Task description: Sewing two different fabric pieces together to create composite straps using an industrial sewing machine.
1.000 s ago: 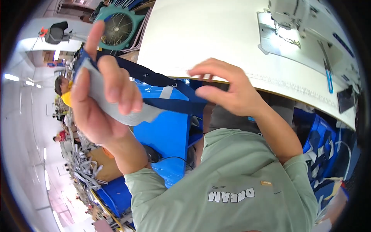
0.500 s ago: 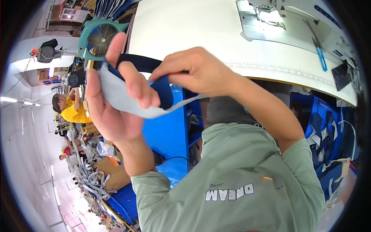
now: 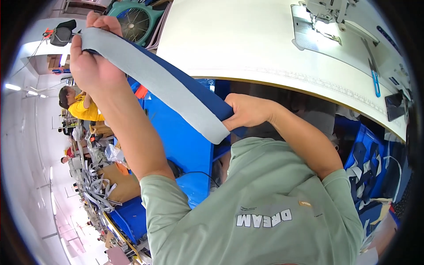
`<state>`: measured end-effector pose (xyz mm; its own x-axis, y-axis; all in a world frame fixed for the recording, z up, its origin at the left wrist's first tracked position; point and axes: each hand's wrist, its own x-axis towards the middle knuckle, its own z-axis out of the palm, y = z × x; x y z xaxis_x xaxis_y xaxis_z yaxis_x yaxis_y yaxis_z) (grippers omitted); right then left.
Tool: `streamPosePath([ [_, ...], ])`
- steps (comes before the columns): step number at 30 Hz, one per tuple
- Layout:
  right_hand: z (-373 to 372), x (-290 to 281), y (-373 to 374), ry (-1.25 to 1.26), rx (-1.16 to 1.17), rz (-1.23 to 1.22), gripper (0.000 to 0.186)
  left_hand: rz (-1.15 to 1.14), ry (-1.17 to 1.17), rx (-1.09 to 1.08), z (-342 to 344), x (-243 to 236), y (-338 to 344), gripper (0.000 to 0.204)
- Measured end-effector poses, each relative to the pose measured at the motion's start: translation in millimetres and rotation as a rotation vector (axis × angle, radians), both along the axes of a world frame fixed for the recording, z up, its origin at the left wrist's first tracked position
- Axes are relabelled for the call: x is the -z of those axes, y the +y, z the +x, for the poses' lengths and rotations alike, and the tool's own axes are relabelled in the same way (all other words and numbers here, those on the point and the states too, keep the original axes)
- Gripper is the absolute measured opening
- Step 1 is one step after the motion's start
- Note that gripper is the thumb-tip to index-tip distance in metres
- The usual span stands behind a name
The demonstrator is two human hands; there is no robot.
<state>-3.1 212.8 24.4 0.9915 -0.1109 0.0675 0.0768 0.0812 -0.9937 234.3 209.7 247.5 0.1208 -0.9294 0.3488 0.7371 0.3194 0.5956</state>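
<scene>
A long fabric strip [image 3: 163,88], light grey on one face with navy along its far side, is stretched slantwise in front of me. At its upper left end, my left hand [image 3: 99,62] is raised with the fingers and thumb closed around the cloth. Lower on the right, my right hand [image 3: 249,109] grips the other end, its fingertips partly hidden by the fabric. Navy cloth also shows under and behind the right hand. The strip hangs in the air, apart from the white sewing table [image 3: 238,48].
A sewing machine [image 3: 324,26] with its lamp lit stands on the table's far right. Blue-handled scissors [image 3: 374,77] and a dark phone [image 3: 394,107] lie nearby. A green fan [image 3: 152,15], a blue surface [image 3: 181,141] and a bin of fabric scraps [image 3: 364,163] surround me. A person in yellow [image 3: 84,107] works farther left.
My left hand has moved up and left, and my right hand down and right. The strip, bunched and folded between them before, is now pulled out lengthwise.
</scene>
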Motion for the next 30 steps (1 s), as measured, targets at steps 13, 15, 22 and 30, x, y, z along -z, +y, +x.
streamPosePath([
  [13, 30.6, -39.2, 20.9, -0.397, 0.248, 0.125, 0.036, -0.184, -0.26, 0.009, -110.9, 10.0, 14.3, 0.035],
  [15, 7.8, -43.6, 12.0, -0.212, 0.082, 0.142, 0.036, -0.131, -0.248, -0.193, -84.5, 9.1, -1.3, 0.034],
  [22, -39.2, 29.5, 14.9, -0.165, -0.085, 0.626, 0.094, 0.07, -0.178, 0.051, 89.9, 15.0, -36.2, 0.055],
  [30, -86.0, -52.9, 5.4, 0.213, 0.167, -0.303, 0.025, 0.256, -0.749, -0.482, 66.4, 29.3, -17.0, 0.056],
])
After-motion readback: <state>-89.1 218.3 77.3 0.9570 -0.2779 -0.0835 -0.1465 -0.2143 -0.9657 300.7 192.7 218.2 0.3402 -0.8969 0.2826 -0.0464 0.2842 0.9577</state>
